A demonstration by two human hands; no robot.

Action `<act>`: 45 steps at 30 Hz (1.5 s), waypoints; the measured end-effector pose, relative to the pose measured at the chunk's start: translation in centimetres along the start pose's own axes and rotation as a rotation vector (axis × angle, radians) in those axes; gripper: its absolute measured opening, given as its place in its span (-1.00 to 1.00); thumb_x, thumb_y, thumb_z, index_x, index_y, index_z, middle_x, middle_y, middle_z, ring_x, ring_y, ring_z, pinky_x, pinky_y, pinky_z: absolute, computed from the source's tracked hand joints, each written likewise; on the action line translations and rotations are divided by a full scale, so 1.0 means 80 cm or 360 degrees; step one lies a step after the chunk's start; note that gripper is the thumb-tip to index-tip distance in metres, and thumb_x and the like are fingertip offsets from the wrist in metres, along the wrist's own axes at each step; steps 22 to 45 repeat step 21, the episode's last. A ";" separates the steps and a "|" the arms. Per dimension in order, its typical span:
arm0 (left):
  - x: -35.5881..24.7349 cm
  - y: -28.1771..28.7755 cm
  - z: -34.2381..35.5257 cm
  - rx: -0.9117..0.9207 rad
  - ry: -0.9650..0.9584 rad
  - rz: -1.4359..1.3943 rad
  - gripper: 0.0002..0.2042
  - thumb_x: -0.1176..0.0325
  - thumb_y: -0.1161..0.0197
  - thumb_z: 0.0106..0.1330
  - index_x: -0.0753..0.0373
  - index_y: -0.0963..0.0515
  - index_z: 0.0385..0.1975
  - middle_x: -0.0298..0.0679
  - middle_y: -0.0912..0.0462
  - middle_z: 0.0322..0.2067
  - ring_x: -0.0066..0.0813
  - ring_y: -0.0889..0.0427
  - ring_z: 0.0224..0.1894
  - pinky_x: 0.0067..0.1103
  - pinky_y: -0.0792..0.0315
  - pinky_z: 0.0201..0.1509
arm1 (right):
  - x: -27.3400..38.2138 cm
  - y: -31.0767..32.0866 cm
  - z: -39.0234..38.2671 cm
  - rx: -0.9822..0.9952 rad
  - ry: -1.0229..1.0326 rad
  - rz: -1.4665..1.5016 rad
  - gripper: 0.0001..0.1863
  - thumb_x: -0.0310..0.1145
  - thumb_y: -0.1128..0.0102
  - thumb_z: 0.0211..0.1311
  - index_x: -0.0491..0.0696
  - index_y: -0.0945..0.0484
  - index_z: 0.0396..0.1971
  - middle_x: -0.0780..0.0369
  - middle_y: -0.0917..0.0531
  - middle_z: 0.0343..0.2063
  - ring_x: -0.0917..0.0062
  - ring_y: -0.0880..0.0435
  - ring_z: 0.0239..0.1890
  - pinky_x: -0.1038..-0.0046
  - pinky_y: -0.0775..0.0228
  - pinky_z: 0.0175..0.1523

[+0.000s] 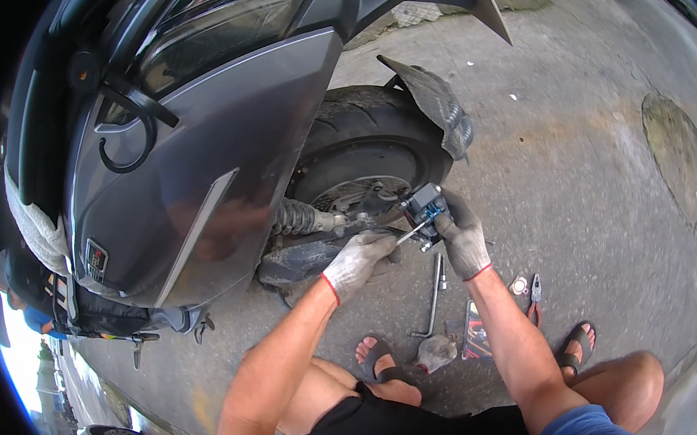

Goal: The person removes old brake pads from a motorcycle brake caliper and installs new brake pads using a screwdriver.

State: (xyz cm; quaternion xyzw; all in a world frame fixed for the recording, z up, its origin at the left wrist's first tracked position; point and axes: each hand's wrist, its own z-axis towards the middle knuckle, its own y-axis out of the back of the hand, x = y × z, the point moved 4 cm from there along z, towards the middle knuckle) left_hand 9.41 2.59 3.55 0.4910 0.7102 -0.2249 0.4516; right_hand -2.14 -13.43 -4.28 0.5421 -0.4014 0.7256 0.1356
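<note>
Both of my hands wear pale work gloves with red cuffs. My left hand [361, 260] is closed around a screwdriver [414, 232]; its thin metal shaft shows, while the handle is hidden in the glove. The shaft's tip meets a dark brake caliper [426, 202] with blue parts inside. Fingers of my right hand [463, 236] wrap round the caliper's right side and hold it up beside the scooter's rear wheel [382, 134]. Behind the hands, a brake disc [363, 191] shows at the wheel's hub.
A grey scooter body [217, 163] fills the left, with a shock absorber [302, 217] below. On the concrete lie a bent-handled socket wrench [434, 293], a bundled glove [436, 352], a printed packet [475, 331], red-handled pliers [534, 300] and a small round item [519, 285].
</note>
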 end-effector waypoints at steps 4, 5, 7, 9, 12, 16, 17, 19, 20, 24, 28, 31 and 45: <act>0.015 -0.006 -0.004 -0.0020 0.0047 -0.0195 -0.68 0.14 -0.12 0.45 0.26 -0.61 -0.41 -0.48 -0.46 -0.54 -0.71 -0.30 -0.50 -0.65 -0.20 -0.41 | 0.019 -0.006 0.002 0.0107 0.0054 -0.0147 -0.42 -0.47 -0.21 0.21 -0.16 -0.40 0.28 0.14 -0.58 0.11 0.43 -0.51 0.20 0.39 -0.30 0.32; 0.018 -0.010 -0.004 -0.0012 0.0047 -0.0191 -0.68 0.14 -0.12 0.45 0.26 -0.61 -0.41 -0.48 -0.46 -0.54 -0.71 -0.30 -0.50 -0.65 -0.20 -0.41 | 0.021 -0.006 0.002 0.0140 0.0072 -0.0218 -0.40 -0.44 -0.22 0.20 -0.16 -0.39 0.29 0.14 -0.57 0.13 0.43 -0.49 0.22 0.38 -0.28 0.34; 0.014 -0.017 -0.004 -0.0014 -0.0115 -0.0144 -0.73 0.16 -0.13 0.48 0.23 -0.54 -0.36 -0.54 -0.28 -0.67 -0.78 -0.13 -0.69 -0.68 0.06 -0.63 | 0.021 -0.003 0.001 0.0159 0.0063 -0.0195 -0.39 -0.40 -0.23 0.22 -0.15 -0.39 0.30 0.14 -0.57 0.13 0.42 -0.49 0.22 0.38 -0.27 0.34; 0.014 -0.015 -0.006 -0.0071 -0.0090 0.0019 -0.64 0.13 -0.09 0.47 0.29 -0.58 -0.43 -0.43 -0.48 -0.52 -0.67 -0.35 -0.43 -0.60 -0.26 -0.35 | 0.019 -0.001 -0.001 0.0180 0.0055 -0.0171 -0.38 -0.36 -0.25 0.24 -0.15 -0.38 0.31 0.14 -0.57 0.14 0.42 -0.49 0.23 0.38 -0.27 0.35; 0.012 -0.014 -0.004 -0.0087 -0.0204 0.0217 -0.63 0.14 -0.09 0.45 0.36 -0.57 -0.43 -0.34 -0.51 -0.52 -0.59 -0.42 -0.40 -0.53 -0.33 -0.28 | 0.008 0.003 0.001 0.0236 0.0013 0.0011 -0.35 -0.28 -0.28 0.26 -0.16 -0.36 0.32 0.13 -0.55 0.16 0.42 -0.47 0.24 0.38 -0.26 0.35; -0.007 -0.015 -0.007 -0.0095 -0.0312 0.0531 -0.64 0.15 -0.09 0.44 0.37 -0.57 -0.41 -0.29 -0.50 -0.55 -0.55 -0.44 -0.44 -0.50 -0.33 -0.31 | -0.004 0.007 0.000 0.0263 -0.0128 0.0223 -0.34 -0.27 -0.30 0.27 -0.16 -0.35 0.33 0.12 -0.54 0.17 0.42 -0.46 0.26 0.38 -0.24 0.36; -0.011 -0.016 -0.008 -0.0091 -0.0320 0.0635 -0.65 0.16 -0.09 0.45 0.35 -0.57 -0.40 -0.35 -0.48 -0.56 -0.61 -0.39 -0.47 -0.54 -0.31 -0.35 | -0.007 0.008 0.000 0.0249 -0.0165 0.0288 -0.33 -0.28 -0.30 0.27 -0.16 -0.34 0.34 0.11 -0.54 0.17 0.42 -0.46 0.26 0.38 -0.24 0.36; -0.010 -0.015 -0.005 -0.0117 -0.0378 0.0689 -0.65 0.15 -0.10 0.44 0.36 -0.57 -0.39 -0.32 -0.47 -0.57 -0.58 -0.39 -0.48 -0.52 -0.30 -0.35 | -0.014 0.011 0.005 0.0240 -0.0136 0.0231 -0.32 -0.28 -0.31 0.26 -0.16 -0.33 0.34 0.11 -0.54 0.18 0.41 -0.45 0.26 0.37 -0.24 0.37; -0.011 -0.015 -0.005 -0.0144 -0.0439 0.0745 -0.65 0.14 -0.10 0.43 0.36 -0.56 -0.37 -0.29 -0.46 -0.58 -0.56 -0.39 -0.49 -0.49 -0.30 -0.36 | -0.017 0.013 0.008 0.0233 -0.0103 0.0175 -0.30 -0.28 -0.33 0.25 -0.16 -0.32 0.35 0.11 -0.53 0.18 0.41 -0.45 0.27 0.37 -0.23 0.37; -0.009 -0.013 -0.003 -0.0141 -0.0364 0.0732 -0.64 0.13 -0.09 0.43 0.36 -0.58 -0.35 -0.31 -0.50 -0.57 -0.54 -0.41 -0.46 -0.48 -0.33 -0.32 | -0.018 0.012 0.009 0.0267 -0.0147 0.0166 -0.23 -0.22 -0.37 0.26 -0.13 -0.25 0.40 0.10 -0.48 0.24 0.40 -0.39 0.32 0.36 -0.15 0.42; -0.009 -0.013 -0.003 -0.0141 -0.0364 0.0732 -0.64 0.13 -0.09 0.43 0.36 -0.58 -0.35 -0.31 -0.50 -0.57 -0.54 -0.41 -0.46 -0.48 -0.33 -0.32 | -0.018 0.012 0.009 0.0267 -0.0147 0.0166 -0.23 -0.22 -0.37 0.26 -0.13 -0.25 0.40 0.10 -0.48 0.24 0.40 -0.39 0.32 0.36 -0.15 0.42; -0.009 -0.013 -0.003 -0.0141 -0.0364 0.0732 -0.64 0.13 -0.09 0.43 0.36 -0.58 -0.35 -0.31 -0.50 -0.57 -0.54 -0.41 -0.46 -0.48 -0.33 -0.32 | -0.018 0.012 0.009 0.0267 -0.0147 0.0166 -0.23 -0.22 -0.37 0.26 -0.13 -0.25 0.40 0.10 -0.48 0.24 0.40 -0.39 0.32 0.36 -0.15 0.42; -0.009 -0.013 -0.003 -0.0141 -0.0364 0.0732 -0.64 0.13 -0.09 0.43 0.36 -0.58 -0.35 -0.31 -0.50 -0.57 -0.54 -0.41 -0.46 -0.48 -0.33 -0.32 | -0.018 0.012 0.009 0.0267 -0.0147 0.0166 -0.23 -0.22 -0.37 0.26 -0.13 -0.25 0.40 0.10 -0.48 0.24 0.40 -0.39 0.32 0.36 -0.15 0.42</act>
